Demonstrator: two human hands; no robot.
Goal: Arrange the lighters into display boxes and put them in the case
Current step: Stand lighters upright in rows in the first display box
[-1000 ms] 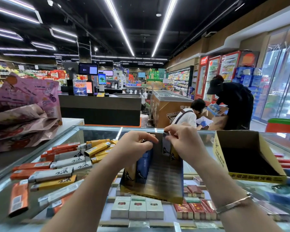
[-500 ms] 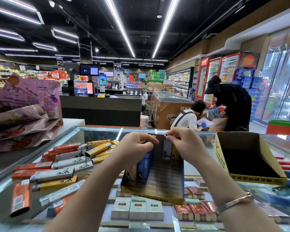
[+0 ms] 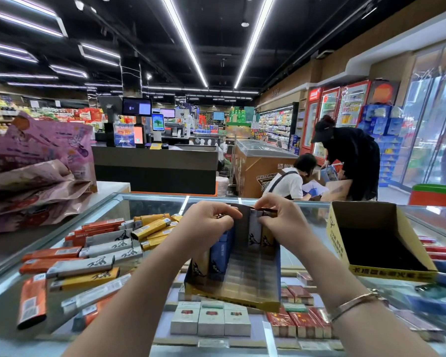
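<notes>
Both hands work at the top of a display box (image 3: 245,276) standing on the glass case (image 3: 150,199). The left hand (image 3: 211,222) curls over lighters in its left row; the right hand (image 3: 281,220) pinches a dark lighter (image 3: 267,210). Loose lighters (image 3: 93,253) lie to the left.

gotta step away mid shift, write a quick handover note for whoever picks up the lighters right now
Left hand grips the back wall of the display box on the glass case.
Right hand pinches a dark lighter at the box's top edge.
Done: a few lighters stand in the back rows.
Left: most rows are empty; the loose lighters lie piled at left; the second box at right looks empty; nothing is in the case yet.
</notes>
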